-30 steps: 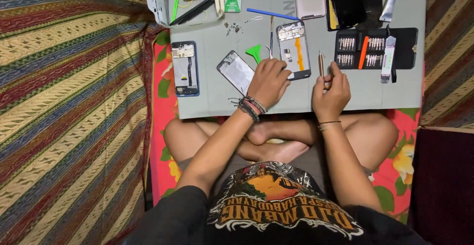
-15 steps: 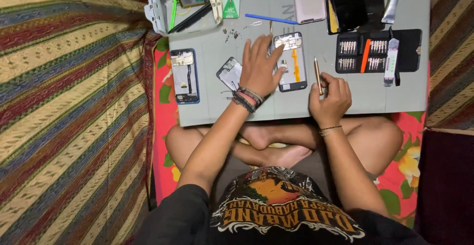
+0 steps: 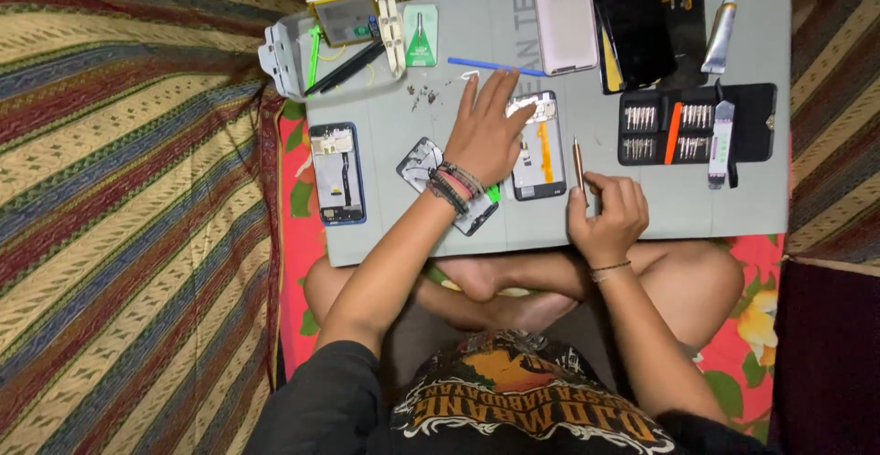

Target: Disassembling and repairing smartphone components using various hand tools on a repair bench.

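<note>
My left hand lies flat with fingers spread on the grey work mat, its fingertips on the top left edge of an opened phone with an orange strip inside. Under my left wrist lies another opened phone part with a green pick partly hidden. My right hand is shut on a slim metal screwdriver that points away from me, just right of the opened phone. Tiny screws lie ahead of my left fingers, near a blue pry stick.
A blue-framed opened phone lies at the mat's left. A black screwdriver bit case, a glue tube, a pink back cover and a black screen sit at the far right. A grey tray of tools stands far left. Striped blanket surrounds.
My left hand has slid forward from the near phone part up to the top of the middle phone, fingers spreading. My right hand holds the screwdriver in about the same place.
</note>
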